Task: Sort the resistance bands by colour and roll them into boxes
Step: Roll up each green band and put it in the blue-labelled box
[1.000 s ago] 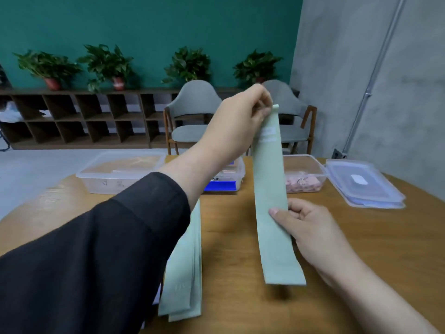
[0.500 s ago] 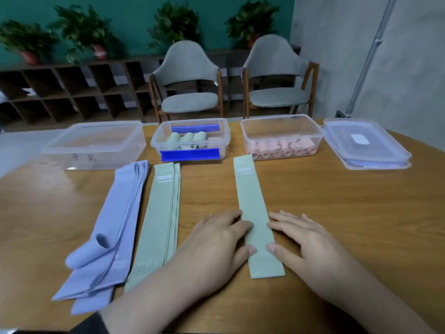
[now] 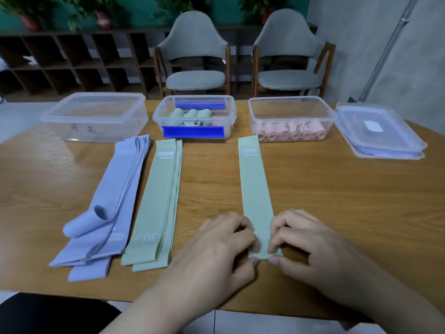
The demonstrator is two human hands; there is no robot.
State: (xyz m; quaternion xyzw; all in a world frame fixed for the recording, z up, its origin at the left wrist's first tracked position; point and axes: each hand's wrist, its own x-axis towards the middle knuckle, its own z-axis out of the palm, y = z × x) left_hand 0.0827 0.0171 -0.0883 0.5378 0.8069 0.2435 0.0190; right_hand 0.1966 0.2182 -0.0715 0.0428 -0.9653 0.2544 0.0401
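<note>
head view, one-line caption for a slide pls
Both hands pinch the near end of a green band laid flat on the table.

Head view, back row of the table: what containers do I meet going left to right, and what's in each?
Empty clear box → box with green rolls → box with pink rolls → stacked lids at the far right.

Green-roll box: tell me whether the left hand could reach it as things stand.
Probably yes. The left hand pinches the single green band's near end, and only bare table lies between it and the box.
</note>
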